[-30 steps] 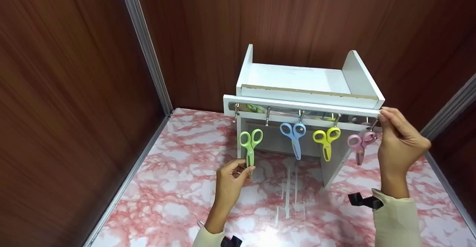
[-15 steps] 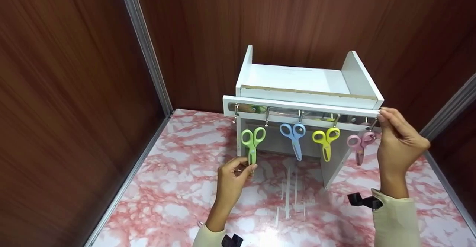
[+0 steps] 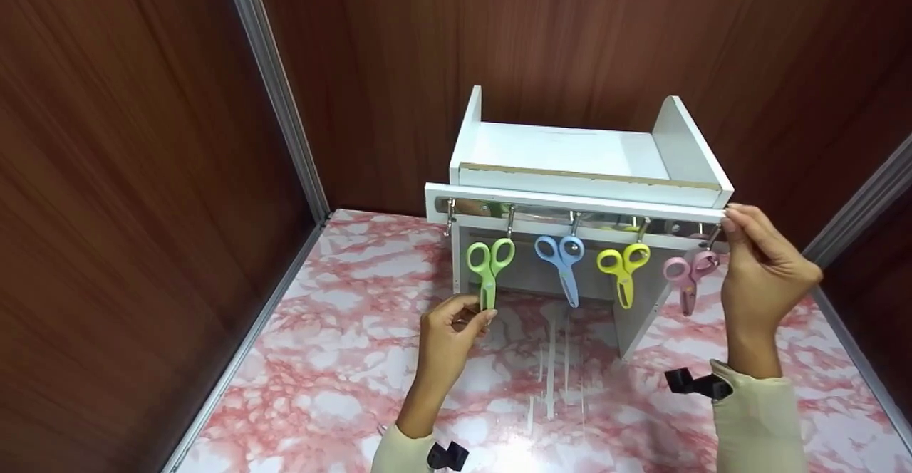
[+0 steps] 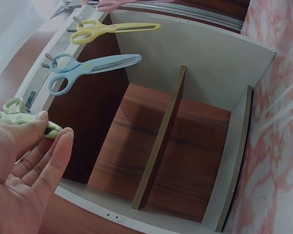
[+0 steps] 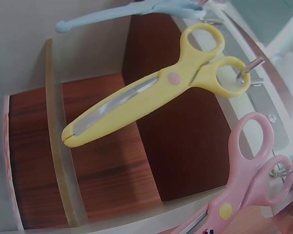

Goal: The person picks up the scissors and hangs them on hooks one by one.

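Note:
My left hand (image 3: 443,341) pinches green scissors (image 3: 487,272) by the blade end, handle loops up. The loops are just below and in front of the second hook (image 3: 511,222) from the left; I cannot tell whether they touch it. My right hand (image 3: 769,270) pinches the right end of the white hook rail (image 3: 527,196) between thumb and fingers. Blue scissors (image 3: 565,266), yellow scissors (image 3: 624,273) and pink scissors (image 3: 688,282) hang from the other hooks, each by one loop. In the left wrist view, thumb and fingertips cover the green blades.
Behind the rail stands a white shelf unit (image 3: 577,149) with raised sides, on a red-and-white marbled table (image 3: 335,359). The leftmost hook (image 3: 449,218) bears nothing. Brown wood-grain panels (image 3: 584,31) enclose the table at the back and sides.
My left hand has moved the green scissors slightly right and up, bringing the loops closer to the second hook. My right hand has stayed at the rail's end.

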A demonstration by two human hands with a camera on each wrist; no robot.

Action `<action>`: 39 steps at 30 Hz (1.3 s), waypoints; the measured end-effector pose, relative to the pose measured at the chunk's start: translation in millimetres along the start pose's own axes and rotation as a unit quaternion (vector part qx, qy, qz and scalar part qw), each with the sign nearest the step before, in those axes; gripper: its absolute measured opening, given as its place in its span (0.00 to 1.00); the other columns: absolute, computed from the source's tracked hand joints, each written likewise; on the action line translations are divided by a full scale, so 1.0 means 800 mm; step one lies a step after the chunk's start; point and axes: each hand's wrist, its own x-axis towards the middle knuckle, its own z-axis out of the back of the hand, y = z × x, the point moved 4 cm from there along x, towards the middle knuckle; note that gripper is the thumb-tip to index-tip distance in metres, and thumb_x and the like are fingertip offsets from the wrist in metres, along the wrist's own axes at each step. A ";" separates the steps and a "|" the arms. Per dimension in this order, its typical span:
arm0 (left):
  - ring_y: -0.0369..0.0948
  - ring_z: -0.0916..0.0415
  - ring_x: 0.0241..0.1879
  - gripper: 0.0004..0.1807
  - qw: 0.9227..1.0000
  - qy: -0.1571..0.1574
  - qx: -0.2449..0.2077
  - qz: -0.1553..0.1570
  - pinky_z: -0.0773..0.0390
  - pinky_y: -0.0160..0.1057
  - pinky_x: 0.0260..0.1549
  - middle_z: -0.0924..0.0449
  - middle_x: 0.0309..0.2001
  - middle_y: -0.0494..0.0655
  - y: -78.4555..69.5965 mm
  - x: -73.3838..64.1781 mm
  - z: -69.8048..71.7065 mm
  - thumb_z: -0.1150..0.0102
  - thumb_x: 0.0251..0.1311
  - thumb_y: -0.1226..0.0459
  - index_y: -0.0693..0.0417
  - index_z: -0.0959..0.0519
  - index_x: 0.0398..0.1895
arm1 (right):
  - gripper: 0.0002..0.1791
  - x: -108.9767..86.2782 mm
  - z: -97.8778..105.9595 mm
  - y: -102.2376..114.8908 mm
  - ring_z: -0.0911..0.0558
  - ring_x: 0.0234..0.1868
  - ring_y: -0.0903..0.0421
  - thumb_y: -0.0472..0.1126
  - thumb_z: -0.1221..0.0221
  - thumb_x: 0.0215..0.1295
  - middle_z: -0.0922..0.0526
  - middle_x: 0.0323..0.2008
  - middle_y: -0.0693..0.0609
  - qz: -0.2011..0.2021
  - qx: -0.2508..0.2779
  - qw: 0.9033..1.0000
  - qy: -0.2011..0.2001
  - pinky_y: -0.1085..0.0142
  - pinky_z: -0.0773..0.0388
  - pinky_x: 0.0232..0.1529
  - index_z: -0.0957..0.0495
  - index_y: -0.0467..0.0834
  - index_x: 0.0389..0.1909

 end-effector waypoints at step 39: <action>0.50 0.20 0.23 0.07 1.000 0.004 -0.014 0.026 0.16 0.47 0.24 0.18 0.26 0.56 0.037 0.015 -0.012 0.34 0.53 0.69 0.63 0.19 0.34 | 0.06 -0.001 0.001 -0.001 0.17 0.39 0.43 0.22 0.33 0.47 0.17 0.33 0.32 0.004 -0.002 1.000 -0.003 0.63 0.18 0.43 0.18 0.25 0.28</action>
